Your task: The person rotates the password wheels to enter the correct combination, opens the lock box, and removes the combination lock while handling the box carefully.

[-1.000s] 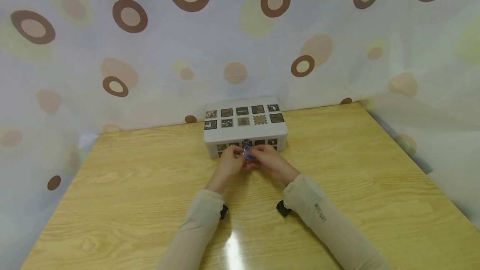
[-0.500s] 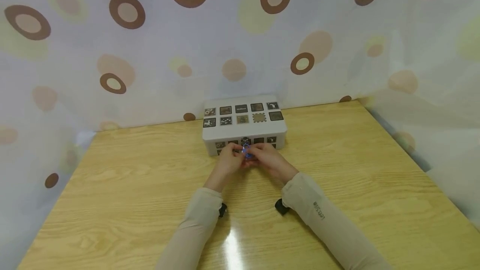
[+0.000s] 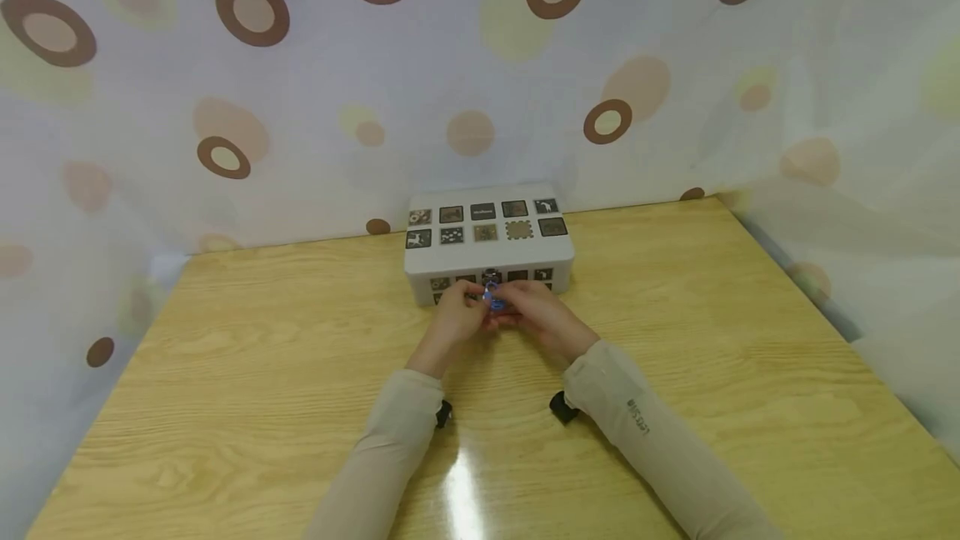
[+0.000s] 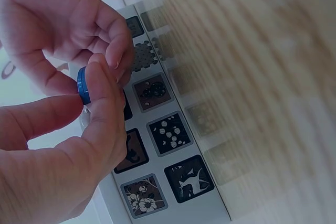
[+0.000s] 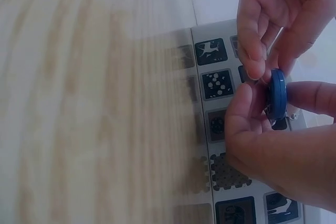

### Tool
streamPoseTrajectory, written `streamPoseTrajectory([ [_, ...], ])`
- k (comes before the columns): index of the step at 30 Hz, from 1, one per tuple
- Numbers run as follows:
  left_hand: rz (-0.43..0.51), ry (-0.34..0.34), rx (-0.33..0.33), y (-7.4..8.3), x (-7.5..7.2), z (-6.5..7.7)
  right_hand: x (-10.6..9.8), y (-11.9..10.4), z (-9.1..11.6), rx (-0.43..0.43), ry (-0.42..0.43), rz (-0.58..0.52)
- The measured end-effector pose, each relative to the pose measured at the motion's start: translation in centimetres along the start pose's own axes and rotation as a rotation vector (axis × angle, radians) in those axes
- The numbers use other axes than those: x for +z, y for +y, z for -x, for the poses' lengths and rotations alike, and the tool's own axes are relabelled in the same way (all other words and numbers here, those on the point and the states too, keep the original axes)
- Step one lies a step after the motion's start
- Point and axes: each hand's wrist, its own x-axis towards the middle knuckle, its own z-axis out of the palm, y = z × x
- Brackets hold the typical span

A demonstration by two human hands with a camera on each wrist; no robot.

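Observation:
A white box (image 3: 487, 258) printed with small square pictures stands at the back of the table, a metal clasp (image 3: 491, 275) on its front. Right in front of that clasp, both hands meet around a small round blue padlock (image 5: 277, 95). My right hand (image 3: 543, 313) pinches it between thumb and fingers, as the right wrist view shows. From the other side my left hand (image 3: 453, 317) holds its edge with thumb and fingertips; the blue rim (image 4: 83, 85) shows between the hands in the left wrist view. Fingers hide much of the padlock and its shackle.
The wood-grain table (image 3: 300, 357) spreads around the box. A pale curtain (image 3: 300, 107) with brown and yellow circles hangs right behind the box and along the sides. Dark wrist straps (image 3: 564, 407) sit under the sleeves.
The head view has tipped slightly down, so the box and hands appear higher. Both hands stay at the clasp around the padlock, with only small finger shifts.

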Motion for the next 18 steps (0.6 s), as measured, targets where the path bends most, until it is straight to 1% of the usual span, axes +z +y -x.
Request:
streamPoseTrajectory([
  [4, -0.017, 0.006, 0.003, 0.2, 0.0, -0.03, 0.08, -0.02, -0.04, -0.013, -0.008, -0.001],
  [8, -0.022, 0.007, 0.011, 0.6, -0.07, 0.0, 0.15, -0.17, -0.15, -0.038, 0.002, -0.005],
  [11, -0.033, 0.007, 0.014, 0.63, -0.08, -0.03, 0.23, -0.26, -0.13, -0.038, 0.016, -0.004],
  [14, -0.047, 0.011, 0.009, 0.48, -0.02, -0.11, 0.21, -0.24, -0.07, -0.031, 0.012, -0.002],
  [18, -0.03, 0.003, -0.003, 0.43, 0.04, -0.08, 0.09, -0.16, -0.07, -0.008, 0.001, -0.01],
])
